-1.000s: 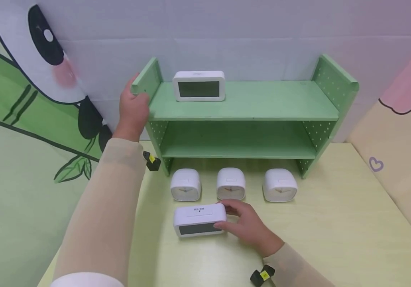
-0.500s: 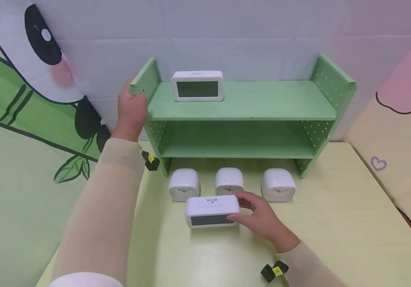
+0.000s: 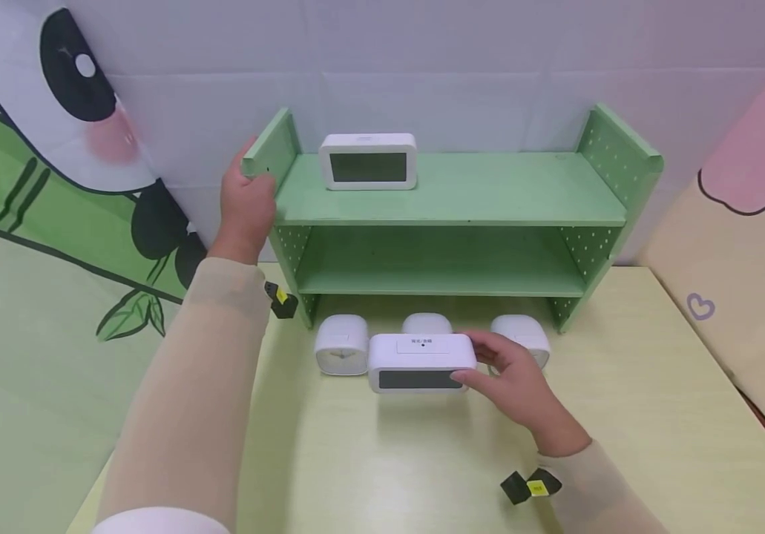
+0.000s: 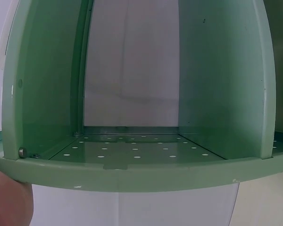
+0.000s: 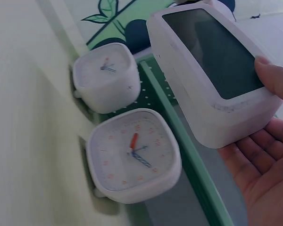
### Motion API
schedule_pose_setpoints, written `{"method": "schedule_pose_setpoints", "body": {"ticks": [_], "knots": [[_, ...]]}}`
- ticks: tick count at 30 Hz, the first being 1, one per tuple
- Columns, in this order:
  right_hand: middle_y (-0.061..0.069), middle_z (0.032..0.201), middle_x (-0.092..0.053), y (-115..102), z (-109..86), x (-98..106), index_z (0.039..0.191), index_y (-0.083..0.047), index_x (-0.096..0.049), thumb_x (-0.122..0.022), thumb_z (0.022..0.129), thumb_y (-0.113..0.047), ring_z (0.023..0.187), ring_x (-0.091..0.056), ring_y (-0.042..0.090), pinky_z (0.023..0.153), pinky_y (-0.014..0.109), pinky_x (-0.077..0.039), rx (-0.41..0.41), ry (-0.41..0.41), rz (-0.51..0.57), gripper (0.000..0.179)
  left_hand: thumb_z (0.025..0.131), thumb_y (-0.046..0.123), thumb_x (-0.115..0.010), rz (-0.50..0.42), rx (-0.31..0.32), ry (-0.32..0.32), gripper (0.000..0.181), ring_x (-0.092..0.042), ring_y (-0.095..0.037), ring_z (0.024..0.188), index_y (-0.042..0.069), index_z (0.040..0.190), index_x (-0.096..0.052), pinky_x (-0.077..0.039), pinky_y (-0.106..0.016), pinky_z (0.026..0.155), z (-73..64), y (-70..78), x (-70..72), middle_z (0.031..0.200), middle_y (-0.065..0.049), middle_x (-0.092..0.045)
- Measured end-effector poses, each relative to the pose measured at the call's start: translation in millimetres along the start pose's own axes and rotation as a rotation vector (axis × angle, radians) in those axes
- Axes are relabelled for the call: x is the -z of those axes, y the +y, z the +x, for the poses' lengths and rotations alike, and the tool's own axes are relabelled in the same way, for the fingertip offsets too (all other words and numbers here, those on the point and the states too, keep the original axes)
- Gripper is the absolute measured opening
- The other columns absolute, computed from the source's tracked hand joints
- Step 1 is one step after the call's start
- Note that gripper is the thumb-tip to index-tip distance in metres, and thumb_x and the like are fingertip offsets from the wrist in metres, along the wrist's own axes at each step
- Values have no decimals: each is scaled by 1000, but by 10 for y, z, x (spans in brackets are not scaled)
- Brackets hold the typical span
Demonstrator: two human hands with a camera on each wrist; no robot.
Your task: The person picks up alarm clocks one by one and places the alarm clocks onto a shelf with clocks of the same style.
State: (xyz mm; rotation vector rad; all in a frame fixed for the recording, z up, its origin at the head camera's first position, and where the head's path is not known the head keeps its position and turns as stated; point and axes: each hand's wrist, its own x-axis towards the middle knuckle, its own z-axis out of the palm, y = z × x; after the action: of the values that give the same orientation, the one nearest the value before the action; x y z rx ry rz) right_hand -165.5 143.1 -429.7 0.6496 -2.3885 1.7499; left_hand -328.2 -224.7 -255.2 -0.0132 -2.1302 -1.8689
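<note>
My right hand (image 3: pixel 522 382) holds a white digital clock (image 3: pixel 415 347) by its right end, thumb over the dark screen and fingers behind. The clock is raised off the table, its shadow below. In the right wrist view its dark screen (image 5: pixel 212 52) faces up. My left hand (image 3: pixel 247 215) grips the upper left side panel of a green two-tier shelf (image 3: pixel 449 221); some of its fingers are hidden behind the panel. A second white digital clock (image 3: pixel 369 163) stands on the top tier, toward the left.
Three white analog clocks stand in a row before the shelf: a left clock (image 3: pixel 342 343), a middle clock (image 3: pixel 427 322) partly covered by the held one, and a right clock (image 3: pixel 521 330) partly behind my fingers. The pale table (image 3: pixel 656 400) meets printed walls behind and at both sides.
My right hand has lifted the digital clock off the table and carried it right and toward the shelf, until it overlaps the middle analog clock. The left hand stays on the panel.
</note>
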Motion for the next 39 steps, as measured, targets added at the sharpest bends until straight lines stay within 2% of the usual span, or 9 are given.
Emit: {"method": "schedule_pose_setpoints", "body": {"ticks": [9, 14, 16, 22, 25, 32, 36, 39], "knots": [[15, 125, -66, -107, 61, 252, 134, 5, -63, -77, 84, 11, 107, -66, 14, 89, 24, -55, 60, 90, 51, 52, 98, 6, -36, 21, -12, -2, 68, -44, -24, 134, 31, 161, -35, -39, -40, 110, 0, -9, 1, 153, -2, -46], [2, 124, -68, -137, 118, 411, 136, 6, -61, -75, 85, 13, 106, -67, 14, 87, 24, -56, 70, 109, 73, 53, 98, 7, -36, 19, -16, -3, 69, -44, -23, 134, 30, 162, -33, -39, -39, 109, 10, -27, 8, 153, -2, -45], [-3, 121, -69, -151, 142, 477, 136, 7, -61, -74, 87, 12, 102, -67, 13, 82, 22, -57, 49, 115, 77, 51, 98, 7, -36, 17, -15, -2, 69, -44, -24, 133, 30, 163, -33, -39, -39, 109, 12, -32, 8, 154, -2, -45], [-3, 119, -71, -206, 192, 660, 136, 8, -60, -73, 89, 10, 98, -69, 13, 78, 22, -57, -3, 110, 119, 49, 98, 7, -36, 19, -17, -1, 68, -44, -24, 134, 29, 163, -33, -39, -40, 110, 1, -37, 3, 154, -2, -45], [-1, 121, -71, -228, 213, 728, 135, 7, -61, -72, 89, 11, 100, -69, 14, 83, 24, -57, 11, 98, 148, 47, 98, 7, -36, 23, -19, 0, 68, -44, -24, 133, 30, 162, -34, -39, -40, 110, -1, -32, 2, 153, -2, -45], [3, 121, -71, -261, 253, 831, 135, 2, -64, -68, 91, 13, 101, -67, 15, 81, 24, -57, 30, 62, 237, 45, 98, 7, -36, 19, -8, -3, 68, -44, -24, 134, 31, 162, -33, -39, -40, 111, 5, -28, -2, 154, -2, -45], [3, 121, -70, -327, 287, 898, 135, 0, -64, -69, 92, 10, 99, -67, 15, 80, 23, -57, 9, 57, 194, 44, 98, 7, -36, 20, -4, -8, 68, -44, -23, 135, 31, 162, -33, -39, -40, 111, 2, -38, -4, 154, -1, -45], [1, 121, -69, -412, 335, 965, 136, -3, -64, -70, 93, 6, 98, -67, 15, 79, 23, -57, -19, 59, 116, 44, 98, 6, -37, 22, -8, -8, 68, -44, -24, 134, 30, 162, -33, -39, -40, 110, -2, -39, -3, 154, -2, -45]]}}
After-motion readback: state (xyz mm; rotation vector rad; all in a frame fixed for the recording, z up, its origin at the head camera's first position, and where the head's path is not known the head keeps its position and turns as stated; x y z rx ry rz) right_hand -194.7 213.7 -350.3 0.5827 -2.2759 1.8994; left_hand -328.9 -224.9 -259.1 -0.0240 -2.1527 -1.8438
